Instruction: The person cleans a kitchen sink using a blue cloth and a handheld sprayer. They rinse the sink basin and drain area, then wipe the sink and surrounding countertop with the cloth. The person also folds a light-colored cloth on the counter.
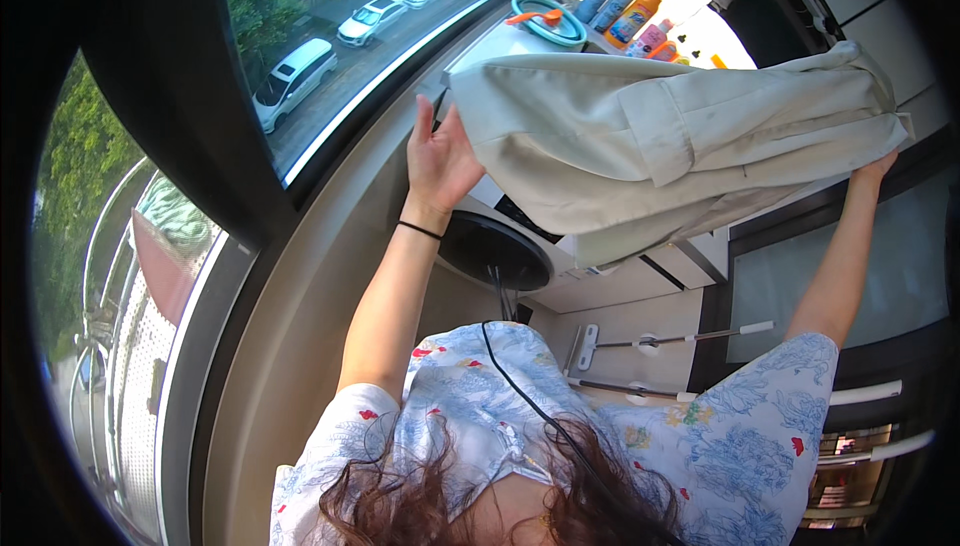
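A pale beige garment (585, 125) with a flap pocket is stretched sideways in front of me, above a white counter. At its left end is my left hand (442, 159), palm and thumb showing, a black band round the wrist; its fingertips are partly hidden at the cloth, so a grip cannot be made out. My right hand (876, 167) is at the garment's far right end, with its fingers mostly hidden behind the bunched cloth.
Behind the garment, a teal-rimmed basin (577, 34) with an orange brush and several bottles (631, 19) stand on the counter. A front-loading washing machine (491, 249) is below. Windows run along the left. Long-handled mops (589, 348) are by the lower wall.
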Action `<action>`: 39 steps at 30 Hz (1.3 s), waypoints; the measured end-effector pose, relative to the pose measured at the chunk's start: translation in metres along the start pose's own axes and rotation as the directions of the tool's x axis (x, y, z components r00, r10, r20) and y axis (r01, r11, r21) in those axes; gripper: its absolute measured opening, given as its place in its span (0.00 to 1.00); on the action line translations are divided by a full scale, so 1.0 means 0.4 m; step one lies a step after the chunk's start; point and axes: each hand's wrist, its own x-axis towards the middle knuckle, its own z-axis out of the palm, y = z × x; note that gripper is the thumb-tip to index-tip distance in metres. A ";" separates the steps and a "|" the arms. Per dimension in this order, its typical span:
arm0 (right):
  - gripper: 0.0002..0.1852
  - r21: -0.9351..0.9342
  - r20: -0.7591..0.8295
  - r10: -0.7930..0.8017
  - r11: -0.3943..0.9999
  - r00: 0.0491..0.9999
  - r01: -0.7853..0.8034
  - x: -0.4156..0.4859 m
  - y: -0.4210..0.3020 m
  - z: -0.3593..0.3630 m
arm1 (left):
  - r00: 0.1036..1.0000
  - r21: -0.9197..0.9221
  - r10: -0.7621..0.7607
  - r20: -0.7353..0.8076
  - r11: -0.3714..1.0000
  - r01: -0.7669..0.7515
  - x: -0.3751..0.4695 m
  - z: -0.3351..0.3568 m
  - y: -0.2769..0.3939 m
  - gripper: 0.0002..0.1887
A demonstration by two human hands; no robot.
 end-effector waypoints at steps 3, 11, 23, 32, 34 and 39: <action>0.22 -0.103 0.052 -0.087 0.990 0.995 0.092 0.022 0.027 -0.009 | 1.000 -0.009 -0.018 -0.008 1.000 0.018 -0.007 0.007 -0.005 0.40; 0.20 -0.302 0.203 -0.176 0.925 0.963 0.232 0.023 0.037 0.012 | 0.989 0.122 0.010 -0.149 0.993 0.008 -0.022 0.008 -0.017 0.48; 0.18 0.050 0.211 0.062 0.996 0.976 -0.074 -0.093 0.035 0.105 | 0.765 0.563 -0.111 -0.634 0.612 0.555 -0.041 -0.122 -0.018 0.28; 0.19 0.123 0.579 0.231 0.923 0.782 -0.364 -0.289 0.022 0.235 | 0.991 0.936 0.107 -0.086 -0.332 0.118 0.119 -0.010 -0.140 0.40; 0.19 0.104 0.661 0.269 0.892 0.701 -0.440 -0.320 0.034 0.260 | 0.983 0.951 0.139 0.121 -0.300 -0.074 0.215 0.060 -0.186 0.43; 0.20 -0.004 0.855 0.307 0.811 0.419 -0.586 -0.362 0.053 0.300 | 0.998 0.993 0.006 -0.062 0.096 0.061 0.393 0.187 -0.210 0.26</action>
